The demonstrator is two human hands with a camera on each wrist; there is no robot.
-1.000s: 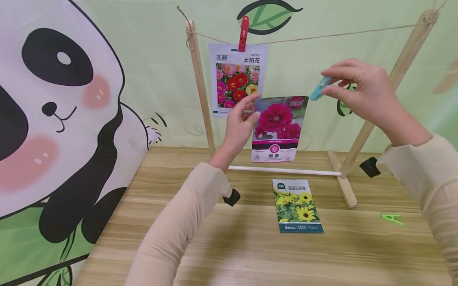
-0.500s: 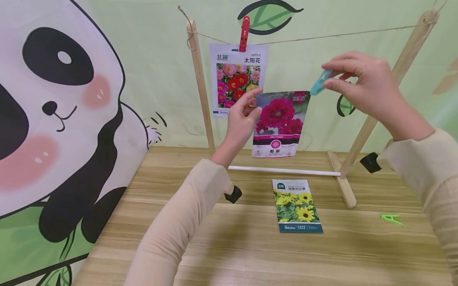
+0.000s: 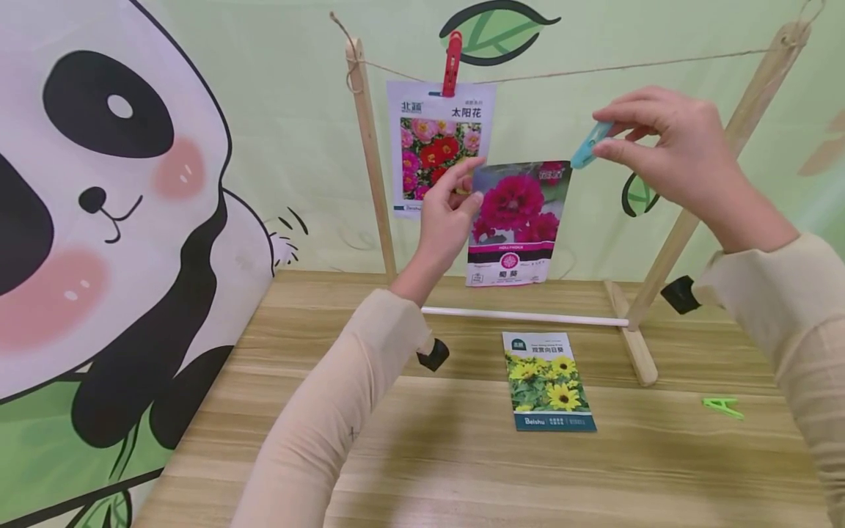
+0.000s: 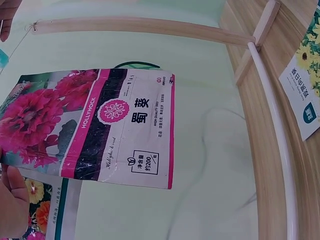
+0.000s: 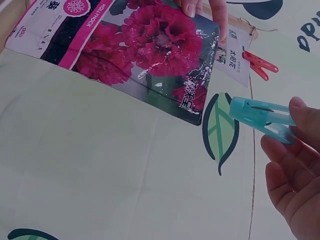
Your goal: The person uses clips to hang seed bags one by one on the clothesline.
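Note:
My left hand [image 3: 450,213] pinches the left edge of a hollyhock seed packet [image 3: 515,213], held upright below the twine [image 3: 614,69]. In the left wrist view the packet [image 4: 115,112] shows its pink and white lower part. My right hand [image 3: 667,150] pinches a light blue clothespin [image 3: 590,144] by its handle end. In the right wrist view the clothespin [image 5: 260,117] is apart from the packet's corner. Behind my left hand, a red clothespin [image 3: 452,64] holds another flower seed packet [image 3: 412,99] on the twine.
A sunflower seed packet [image 3: 549,381] lies flat on the wooden table [image 3: 422,469]. Farther right rests a green clothespin [image 3: 723,407]. The twine runs between two wooden posts [image 3: 370,161], joined low down by a white rod [image 3: 528,316].
My left hand has raised the hollyhock packet a little, toward the twine. My right hand has risen slightly with the blue clothespin still pinched.

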